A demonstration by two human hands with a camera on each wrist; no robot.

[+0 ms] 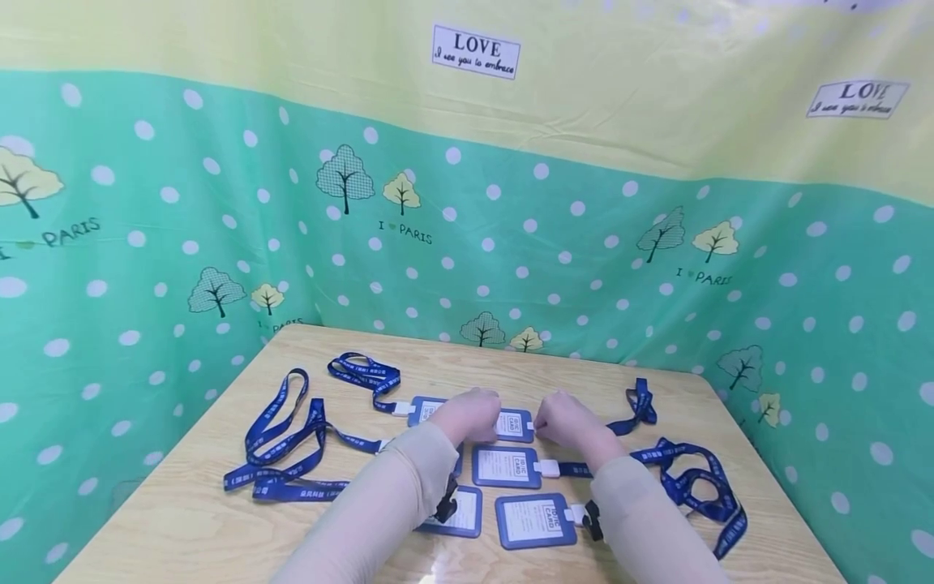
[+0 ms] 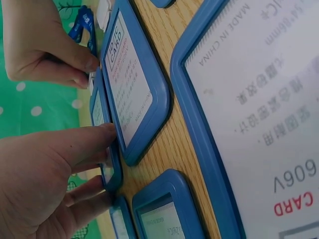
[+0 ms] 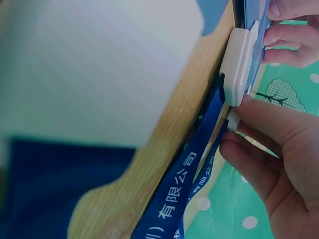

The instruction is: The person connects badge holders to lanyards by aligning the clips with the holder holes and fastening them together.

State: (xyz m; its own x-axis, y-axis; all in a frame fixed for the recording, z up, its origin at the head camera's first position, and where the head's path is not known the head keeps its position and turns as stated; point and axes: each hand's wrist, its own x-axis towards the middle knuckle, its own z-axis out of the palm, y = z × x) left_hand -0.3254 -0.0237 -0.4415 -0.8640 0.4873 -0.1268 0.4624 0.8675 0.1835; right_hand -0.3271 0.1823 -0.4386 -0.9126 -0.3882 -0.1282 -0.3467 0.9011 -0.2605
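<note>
At the back of the table, both hands are on a blue-framed ID badge holder (image 1: 515,425) with a white card inside. My left hand (image 1: 470,412) grips its left part, the thumb on the near edge and fingers at the far side, as the left wrist view (image 2: 40,174) shows. My right hand (image 1: 572,422) pinches the white clip (image 3: 233,120) at its right end, from which a blue lanyard (image 1: 640,403) runs off to the right. Nearer lies a second badge holder (image 1: 506,467), with its white clip (image 1: 547,468) pointing right.
Another badge holder (image 1: 423,409) lies at the back left, its lanyard (image 1: 365,375) looped beyond it. Two front badge holders lie below, one at right (image 1: 536,531), one at left (image 1: 470,513) partly behind my sleeve. Lanyards spread at left (image 1: 284,454) and right (image 1: 704,487). A patterned curtain (image 1: 481,243) hangs behind.
</note>
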